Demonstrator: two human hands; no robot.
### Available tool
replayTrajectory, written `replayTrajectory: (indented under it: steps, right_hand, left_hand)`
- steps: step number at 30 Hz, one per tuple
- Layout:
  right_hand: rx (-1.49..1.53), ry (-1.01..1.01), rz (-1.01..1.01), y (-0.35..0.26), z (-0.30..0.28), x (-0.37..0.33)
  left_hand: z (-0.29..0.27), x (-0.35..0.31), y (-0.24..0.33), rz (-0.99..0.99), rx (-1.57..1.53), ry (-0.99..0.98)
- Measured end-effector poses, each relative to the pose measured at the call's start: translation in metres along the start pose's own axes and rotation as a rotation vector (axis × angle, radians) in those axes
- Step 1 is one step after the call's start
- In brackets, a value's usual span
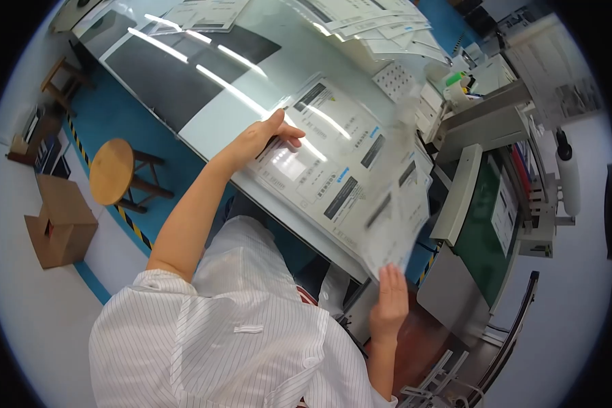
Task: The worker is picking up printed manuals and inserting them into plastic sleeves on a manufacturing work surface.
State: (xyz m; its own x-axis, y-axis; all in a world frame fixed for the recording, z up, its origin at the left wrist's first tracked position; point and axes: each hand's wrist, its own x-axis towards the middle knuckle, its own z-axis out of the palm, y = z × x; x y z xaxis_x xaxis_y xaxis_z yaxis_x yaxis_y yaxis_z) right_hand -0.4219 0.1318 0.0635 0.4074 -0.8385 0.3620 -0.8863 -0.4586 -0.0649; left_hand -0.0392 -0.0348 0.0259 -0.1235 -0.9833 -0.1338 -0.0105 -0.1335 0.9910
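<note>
Several sheets (350,170) between both hands (257,141) (389,307)

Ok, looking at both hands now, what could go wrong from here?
The blurred sheet by the right hand reaches past the table's near edge, so it might bend or slip off if the grip is loose; I can't tell how firm that is.
The printed sheets near the left hand could be nudged out of place.
The fanned stack on the far side overlaps unevenly, so a knock might make it slide.
</note>
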Motion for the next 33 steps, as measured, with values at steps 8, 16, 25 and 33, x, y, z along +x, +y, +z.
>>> replayTrajectory:
  steps: [8, 16, 25, 33]
  right_hand:
    - [0.008, -0.074, -0.025, -0.004, 0.031, 0.003]
    - [0.178, -0.013, 0.339, -0.017, 0.058, -0.008]
    - [0.356, 0.034, 0.489, -0.022, 0.056, -0.009]
    - [0.365, 0.047, 0.487, -0.022, 0.060, -0.013]
  left_hand:
    - [-0.038, -0.003, -0.004, -0.069, 0.046, -0.148]
    - [-0.028, 0.002, -0.020, 0.185, 0.628, 0.260]
    - [-0.020, 0.002, -0.035, 0.296, 0.673, 0.368]
    - [-0.019, 0.005, -0.032, 0.276, 0.684, 0.353]
